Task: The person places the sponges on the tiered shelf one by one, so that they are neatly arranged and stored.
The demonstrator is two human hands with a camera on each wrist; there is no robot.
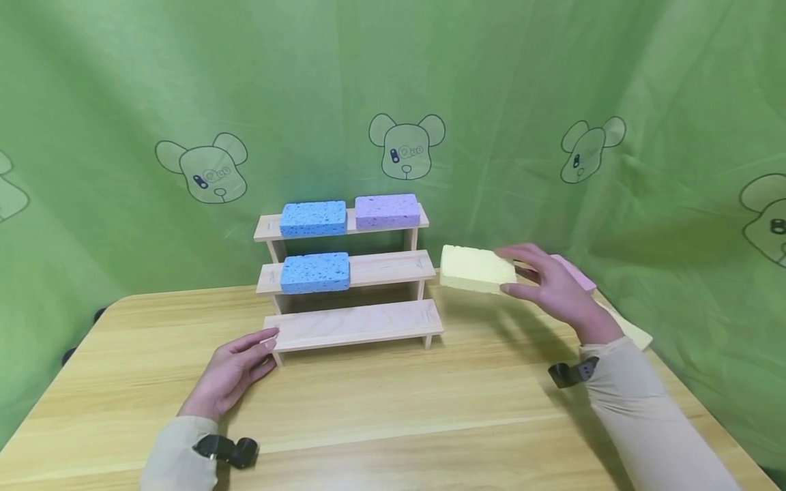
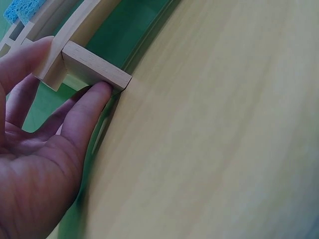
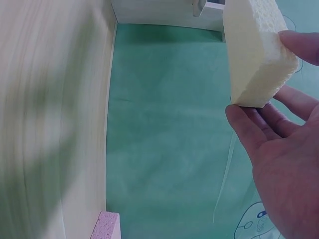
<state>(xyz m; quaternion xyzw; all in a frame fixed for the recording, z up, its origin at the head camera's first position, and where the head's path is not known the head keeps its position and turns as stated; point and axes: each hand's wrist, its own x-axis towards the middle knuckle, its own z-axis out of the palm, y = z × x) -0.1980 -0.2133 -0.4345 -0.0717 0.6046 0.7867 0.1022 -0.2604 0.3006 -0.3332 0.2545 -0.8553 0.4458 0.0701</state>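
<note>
1. A smooth, wood-grained bench (image 1: pixel 393 423) fills the foreground, with open room between the two forearms.
2. The left hand (image 1: pixel 233 372) holds the near corner of a pale wooden three-step rack (image 1: pixel 356 326), thumb against a short leg, forefinger on the end of the lowest step.
3. The right hand (image 1: pixel 549 286) pinches a porous yellow sponge (image 1: pixel 475 268), a thick rectangular block, by its right end between thumb and fingers. Raised above the bench, the sponge is just beside the rack's right side, well apart from the left hand.
4. Past the right wrist, a pale yellow block (image 1: pixel 632 332), partly hidden, and a pink sponge (image 1: pixel 572 271) lie along the bench's right edge.
5. Straight-edged steps climb away: a coarse-pored blue sponge (image 1: pixel 315 273) on the middle step's left, wood grain showing beside it; above, another blue sponge (image 1: pixel 313 218) and a purple sponge (image 1: pixel 387 211), narrowly apart.
6. A creased green curtain (image 1: pixel 491 68) printed with bear heads hangs behind.
</note>
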